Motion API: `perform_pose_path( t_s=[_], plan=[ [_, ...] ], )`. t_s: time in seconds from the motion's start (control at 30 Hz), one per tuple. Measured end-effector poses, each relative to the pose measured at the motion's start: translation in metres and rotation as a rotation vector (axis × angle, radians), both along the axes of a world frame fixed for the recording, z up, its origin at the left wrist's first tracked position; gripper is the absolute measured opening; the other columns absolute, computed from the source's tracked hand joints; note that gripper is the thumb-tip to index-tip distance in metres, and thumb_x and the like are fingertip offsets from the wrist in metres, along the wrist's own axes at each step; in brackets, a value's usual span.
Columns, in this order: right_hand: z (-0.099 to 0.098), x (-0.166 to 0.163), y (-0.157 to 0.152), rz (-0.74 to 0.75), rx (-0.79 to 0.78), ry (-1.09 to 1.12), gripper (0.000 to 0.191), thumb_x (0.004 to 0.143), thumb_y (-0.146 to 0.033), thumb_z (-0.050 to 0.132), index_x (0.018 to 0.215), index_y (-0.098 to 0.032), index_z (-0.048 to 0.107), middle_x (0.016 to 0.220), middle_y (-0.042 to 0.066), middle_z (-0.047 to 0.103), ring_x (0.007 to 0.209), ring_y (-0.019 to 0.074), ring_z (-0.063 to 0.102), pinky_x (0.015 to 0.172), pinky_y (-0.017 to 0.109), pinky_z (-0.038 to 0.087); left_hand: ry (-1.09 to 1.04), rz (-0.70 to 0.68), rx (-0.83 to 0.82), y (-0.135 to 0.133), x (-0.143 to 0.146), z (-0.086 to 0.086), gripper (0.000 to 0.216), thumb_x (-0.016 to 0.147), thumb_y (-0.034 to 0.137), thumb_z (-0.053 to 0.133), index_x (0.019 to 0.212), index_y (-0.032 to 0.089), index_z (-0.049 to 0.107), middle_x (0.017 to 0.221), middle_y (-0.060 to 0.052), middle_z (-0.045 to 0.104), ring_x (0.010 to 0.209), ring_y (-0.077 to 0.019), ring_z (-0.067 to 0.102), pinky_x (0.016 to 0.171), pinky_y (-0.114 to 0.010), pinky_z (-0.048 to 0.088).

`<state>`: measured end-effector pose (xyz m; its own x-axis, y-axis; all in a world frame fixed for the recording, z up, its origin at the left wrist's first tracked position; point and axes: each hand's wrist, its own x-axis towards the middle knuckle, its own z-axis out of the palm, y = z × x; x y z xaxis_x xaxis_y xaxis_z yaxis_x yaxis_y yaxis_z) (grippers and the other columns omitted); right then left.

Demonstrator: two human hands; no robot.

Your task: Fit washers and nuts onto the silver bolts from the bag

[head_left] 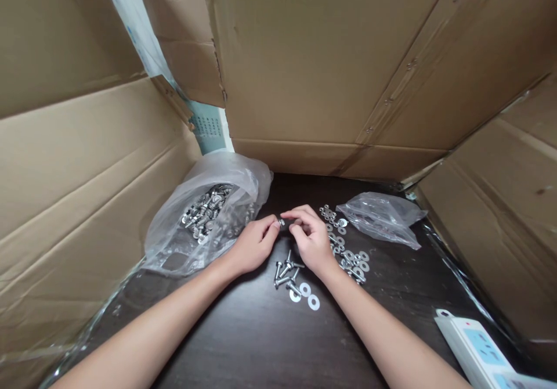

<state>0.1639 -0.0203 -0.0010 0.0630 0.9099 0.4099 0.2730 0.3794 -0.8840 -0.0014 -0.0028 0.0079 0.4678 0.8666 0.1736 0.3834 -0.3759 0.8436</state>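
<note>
My left hand (255, 244) and my right hand (310, 237) meet over the dark table (243, 331), fingertips pinched together on a small metal bolt (282, 222) held between them. Just below the hands lies a small heap of loose bolts (286, 273) with a few flat washers (307, 296) beside it. More washers (348, 249) are scattered to the right of my right hand. A clear plastic bag full of bolts (204, 212) lies open to the left of my left hand.
A smaller, nearly flat clear plastic bag (380, 218) lies at the right rear. Cardboard sheets (304, 64) wall in the table at the back, left and right. A white power strip (476, 345) sits at the table's front right corner.
</note>
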Motion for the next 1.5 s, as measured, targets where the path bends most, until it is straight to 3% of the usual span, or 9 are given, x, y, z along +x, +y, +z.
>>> perform_pose_path(
  t_s=[0.23, 0.5, 0.67, 0.87, 1.0, 1.23, 1.5],
  plan=[
    [0.0039, -0.0012, -0.0012, 0.01, -0.024, -0.079, 0.012, 0.086, -0.021, 0.059, 0.08, -0.02, 0.068, 0.089, 0.005, 0.062, 0.072, 0.016, 0.058, 0.058, 0.028, 0.044, 0.012, -0.008, 0.004, -0.0001, 0.0007, 0.0002, 0.036, 0.101, 0.038, 0.038, 0.071, 0.02, 0.042, 0.067, 0.002, 0.05, 0.066, -0.0152, 0.048, 0.065, -0.029, 0.035],
    [0.005, -0.0024, -0.0026, 0.082, 0.051, -0.171, 0.023, 0.095, -0.023, 0.046, 0.073, -0.021, 0.053, 0.089, 0.005, 0.058, 0.087, 0.02, 0.059, 0.078, 0.034, 0.048, 0.011, -0.064, 0.052, -0.0031, 0.0004, 0.0023, 0.034, 0.102, 0.036, 0.042, 0.074, 0.018, 0.05, 0.068, 0.003, 0.05, 0.065, -0.0134, 0.044, 0.063, -0.027, 0.035],
    [0.0006, -0.0027, 0.0003, 0.06, 0.043, -0.164, 0.025, 0.095, -0.022, 0.046, 0.071, -0.022, 0.052, 0.088, 0.005, 0.058, 0.085, 0.0194, 0.058, 0.078, 0.033, 0.048, 0.021, -0.061, 0.052, -0.0039, 0.0013, 0.0032, 0.032, 0.101, 0.037, 0.044, 0.078, 0.018, 0.056, 0.066, 0.003, 0.05, 0.062, -0.0131, 0.044, 0.061, -0.027, 0.035],
    [-0.0023, -0.0017, 0.0046, 0.012, 0.061, -0.146, 0.026, 0.095, -0.022, 0.045, 0.07, -0.022, 0.051, 0.088, 0.006, 0.059, 0.086, 0.0196, 0.059, 0.078, 0.033, 0.049, 0.008, -0.047, 0.02, -0.003, 0.0012, 0.0029, 0.028, 0.102, 0.036, 0.042, 0.094, 0.018, 0.062, 0.082, -0.001, 0.066, 0.073, -0.0164, 0.056, 0.07, -0.028, 0.04],
    [-0.0017, -0.0022, 0.0042, -0.002, 0.069, -0.144, 0.026, 0.095, -0.023, 0.045, 0.07, -0.022, 0.051, 0.087, 0.006, 0.058, 0.085, 0.0197, 0.059, 0.075, 0.033, 0.048, 0.0, -0.041, 0.01, -0.0018, 0.0007, 0.0027, 0.029, 0.102, 0.036, 0.041, 0.091, 0.018, 0.06, 0.084, -0.002, 0.066, 0.078, -0.0175, 0.058, 0.073, -0.028, 0.041],
    [0.0009, -0.0031, 0.0, 0.038, 0.078, -0.175, 0.024, 0.095, -0.021, 0.045, 0.072, -0.022, 0.051, 0.088, 0.006, 0.057, 0.086, 0.0196, 0.058, 0.077, 0.033, 0.047, -0.005, -0.053, -0.035, -0.0027, -0.0001, 0.0031, 0.035, 0.102, 0.034, 0.037, 0.072, 0.019, 0.048, 0.067, 0.002, 0.054, 0.065, -0.0148, 0.05, 0.067, -0.028, 0.037],
    [0.0042, -0.0032, -0.0037, 0.062, 0.095, -0.234, 0.011, 0.09, -0.017, 0.047, 0.081, -0.022, 0.05, 0.089, 0.005, 0.055, 0.083, 0.0194, 0.055, 0.072, 0.032, 0.045, 0.007, -0.013, -0.016, -0.002, 0.0014, 0.0011, 0.03, 0.098, 0.032, 0.039, 0.071, 0.02, 0.043, 0.067, 0.003, 0.05, 0.066, -0.0148, 0.047, 0.065, -0.028, 0.034]
  ],
)
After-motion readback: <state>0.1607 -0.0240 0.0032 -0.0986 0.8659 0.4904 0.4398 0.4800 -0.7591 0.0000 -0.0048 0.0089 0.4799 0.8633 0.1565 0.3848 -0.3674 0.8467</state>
